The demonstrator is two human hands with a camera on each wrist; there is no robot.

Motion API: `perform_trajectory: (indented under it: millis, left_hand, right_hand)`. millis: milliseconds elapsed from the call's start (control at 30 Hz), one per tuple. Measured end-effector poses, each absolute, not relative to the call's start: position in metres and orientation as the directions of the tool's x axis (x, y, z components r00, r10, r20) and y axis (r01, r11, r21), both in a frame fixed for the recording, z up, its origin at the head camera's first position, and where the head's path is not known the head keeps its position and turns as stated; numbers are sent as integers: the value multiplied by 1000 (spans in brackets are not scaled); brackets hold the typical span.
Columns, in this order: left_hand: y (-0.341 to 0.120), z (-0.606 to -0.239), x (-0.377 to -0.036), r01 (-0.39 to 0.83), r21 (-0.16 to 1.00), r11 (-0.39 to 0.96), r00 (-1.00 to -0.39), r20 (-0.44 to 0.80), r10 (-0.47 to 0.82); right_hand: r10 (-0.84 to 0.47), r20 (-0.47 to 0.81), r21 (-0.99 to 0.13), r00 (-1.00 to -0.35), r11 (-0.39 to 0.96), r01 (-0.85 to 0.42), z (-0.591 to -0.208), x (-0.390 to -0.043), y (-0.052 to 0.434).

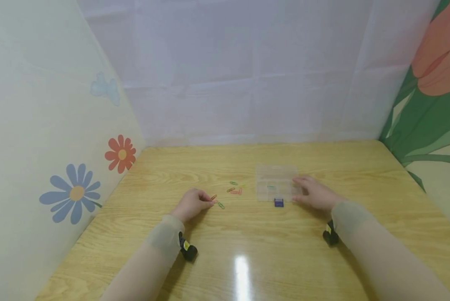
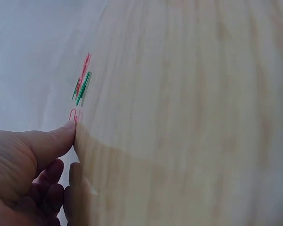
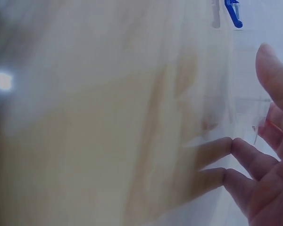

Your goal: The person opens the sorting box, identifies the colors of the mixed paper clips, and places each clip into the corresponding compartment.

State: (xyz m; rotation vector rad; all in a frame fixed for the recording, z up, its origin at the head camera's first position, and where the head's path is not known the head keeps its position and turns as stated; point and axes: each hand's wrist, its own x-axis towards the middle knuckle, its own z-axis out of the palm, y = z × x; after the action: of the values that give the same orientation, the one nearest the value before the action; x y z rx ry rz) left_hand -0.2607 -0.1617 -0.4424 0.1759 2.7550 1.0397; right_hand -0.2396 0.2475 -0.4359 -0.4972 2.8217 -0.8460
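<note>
My left hand lies on the wooden table with its fingers curled, and the thumb and a finger pinch the end of a red paper clip. A green clip lies just beside it. More clips, green and red, lie between the hand and a clear compartment box. The box has a blue latch at its near edge. My right hand rests against the box's right side with relaxed fingers and the thumb apart.
The wooden table is walled in: a flowered panel on the left, white sheeting at the back, a green and orange panel on the right. In the left wrist view further green clips lie beyond the thumb.
</note>
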Motion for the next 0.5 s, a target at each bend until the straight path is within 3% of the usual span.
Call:
perform_trajectory:
  millis: [500]
  left_hand:
    - [-160,-440,-259,17,668,744,-978,-142,150]
  right_hand:
    - [-348,-64,-551,-935,794,-258,-437,-242,249]
